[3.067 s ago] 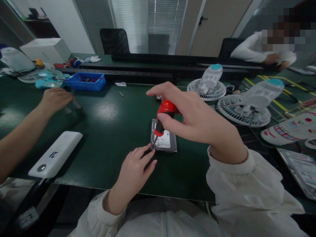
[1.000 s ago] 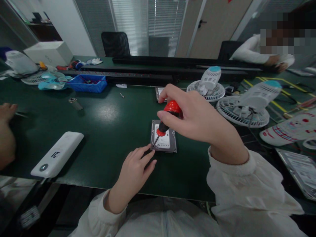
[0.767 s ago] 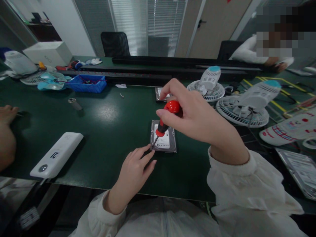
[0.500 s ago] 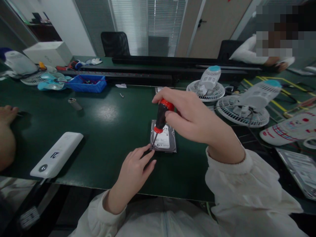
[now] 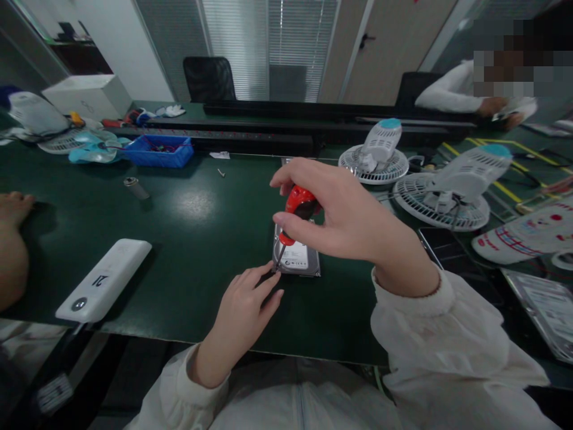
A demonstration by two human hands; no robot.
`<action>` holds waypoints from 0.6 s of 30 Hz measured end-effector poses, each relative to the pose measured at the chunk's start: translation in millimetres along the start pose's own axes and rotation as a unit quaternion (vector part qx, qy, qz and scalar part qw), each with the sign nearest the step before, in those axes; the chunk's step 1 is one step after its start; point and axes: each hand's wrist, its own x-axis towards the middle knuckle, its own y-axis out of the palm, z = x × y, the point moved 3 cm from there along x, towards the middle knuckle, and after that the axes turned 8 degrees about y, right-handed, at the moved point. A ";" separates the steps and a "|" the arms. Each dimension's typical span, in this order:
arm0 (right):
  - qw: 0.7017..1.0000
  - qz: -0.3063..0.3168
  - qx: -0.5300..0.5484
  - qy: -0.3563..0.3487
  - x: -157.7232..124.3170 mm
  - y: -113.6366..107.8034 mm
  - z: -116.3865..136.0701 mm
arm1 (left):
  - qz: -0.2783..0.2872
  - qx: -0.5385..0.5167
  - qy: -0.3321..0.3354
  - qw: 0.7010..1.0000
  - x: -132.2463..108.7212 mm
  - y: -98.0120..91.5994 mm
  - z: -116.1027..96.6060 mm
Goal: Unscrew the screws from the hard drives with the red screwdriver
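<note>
A hard drive (image 5: pixel 301 259) with a white label lies flat on the dark green table (image 5: pixel 192 239). My right hand (image 5: pixel 344 218) grips a red-and-black screwdriver (image 5: pixel 293 218) from above, its tip down on the drive's near left corner. My left hand (image 5: pixel 244 313) rests on the table with its fingertips against that same corner, holding nothing.
A white device marked 21 (image 5: pixel 102 278) lies at the left edge beside another person's arm (image 5: pixel 12 251). Two small fans (image 5: pixel 380 152) (image 5: pixel 456 185) stand to the right, a blue bin (image 5: pixel 156 149) and a small metal cylinder (image 5: pixel 135 188) at the back left. Another person (image 5: pixel 470 95) sits far right.
My right hand has shifted its grip on the screwdriver handle, fingers turning around it, and lowered slightly. The other person's hand at the left drew back from the cylinder. My left hand stayed put.
</note>
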 end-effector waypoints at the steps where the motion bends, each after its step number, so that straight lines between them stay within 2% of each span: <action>1: 0.999 -0.002 -0.027 0.019 0.0 0.4 -0.2 | 0.001 0.001 -0.001 1.000 0.0 0.1 0.0; 5: 0.991 -0.018 -0.108 0.078 -0.1 -0.7 -0.7 | 0.003 0.000 -0.001 1.000 0.0 0.1 0.5; 8: 0.994 0.007 -0.068 0.081 -1.0 -2.5 -0.9 | 0.004 0.000 0.001 1.000 -0.2 0.0 0.7; 13: 0.996 0.065 0.063 0.012 -2.6 -5.2 3.9 | 0.004 -0.001 -0.001 1.000 -0.1 -0.4 0.2; 15: 0.997 0.064 0.051 0.013 -2.2 -5.5 5.3 | 0.004 0.001 -0.002 1.000 0.2 -0.5 0.0; 18: 0.998 0.039 -0.008 0.051 -1.2 -5.9 4.4 | 0.007 0.004 -0.005 1.000 0.3 -0.3 0.2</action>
